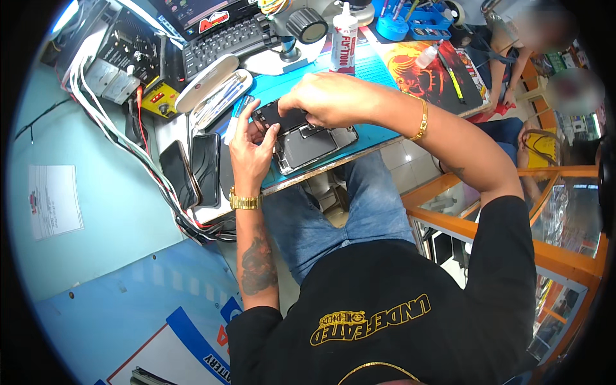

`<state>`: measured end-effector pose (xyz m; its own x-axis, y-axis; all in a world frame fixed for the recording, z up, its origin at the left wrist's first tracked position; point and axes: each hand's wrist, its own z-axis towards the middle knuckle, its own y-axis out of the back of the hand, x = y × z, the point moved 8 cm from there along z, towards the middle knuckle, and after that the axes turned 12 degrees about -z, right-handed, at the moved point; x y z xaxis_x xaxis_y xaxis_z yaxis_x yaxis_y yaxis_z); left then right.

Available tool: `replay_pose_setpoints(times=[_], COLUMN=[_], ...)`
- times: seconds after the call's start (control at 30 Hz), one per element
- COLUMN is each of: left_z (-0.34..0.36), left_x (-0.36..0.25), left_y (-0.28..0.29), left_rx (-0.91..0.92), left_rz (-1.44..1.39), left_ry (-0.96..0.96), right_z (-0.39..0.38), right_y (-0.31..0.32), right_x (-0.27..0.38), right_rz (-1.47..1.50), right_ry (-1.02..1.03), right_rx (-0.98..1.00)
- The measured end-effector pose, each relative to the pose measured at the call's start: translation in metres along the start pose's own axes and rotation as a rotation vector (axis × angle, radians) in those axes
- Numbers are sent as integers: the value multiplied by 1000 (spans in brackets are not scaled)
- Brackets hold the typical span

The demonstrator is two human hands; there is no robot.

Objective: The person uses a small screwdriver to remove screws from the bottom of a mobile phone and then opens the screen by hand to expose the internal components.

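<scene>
An opened phone body [314, 149] lies on the blue mat at the table's near edge, its dark battery and inner parts showing. Over its far left part a dark phone screen [290, 120] is raised. My left hand [252, 146] grips the screen's left end between thumb and fingers. Reaching in from the right, my right hand [330, 101] is closed over the screen's far side, fingers bent down onto it. Its fingertips are partly hidden, so whatever they pinch cannot be made out.
Two dark phones [192, 170] lie left of my left hand. An open case with pens and tools [221, 96], a laptop [224, 42] and a power supply [160, 99] stand behind. A glue tube [344, 42] stands beyond my right hand. Other people are at the right.
</scene>
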<state>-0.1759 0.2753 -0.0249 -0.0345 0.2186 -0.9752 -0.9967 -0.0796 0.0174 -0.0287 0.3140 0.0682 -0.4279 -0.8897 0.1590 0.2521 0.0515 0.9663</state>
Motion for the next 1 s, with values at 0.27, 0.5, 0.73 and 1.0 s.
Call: replay_pose_setpoints(times=[0.27,0.5,0.73,1.0], left_z=[-1,1,2,-1], left_x=[2,-2,1,0], left_y=[2,-1,1,3], left_rx=[18,22,22,15], left_rz=[28,54,48,71], left_ry=[29,25,10,29], right_z=[-2,-7,-7,-4], right_y=[-3,-2,-2,5], right_x=[-4,-6,-4,-2], right_rz=[-94,-65,-27,-99], right_ry=[-158,-104,-46,-155], right_rx=[199,-11,100,172])
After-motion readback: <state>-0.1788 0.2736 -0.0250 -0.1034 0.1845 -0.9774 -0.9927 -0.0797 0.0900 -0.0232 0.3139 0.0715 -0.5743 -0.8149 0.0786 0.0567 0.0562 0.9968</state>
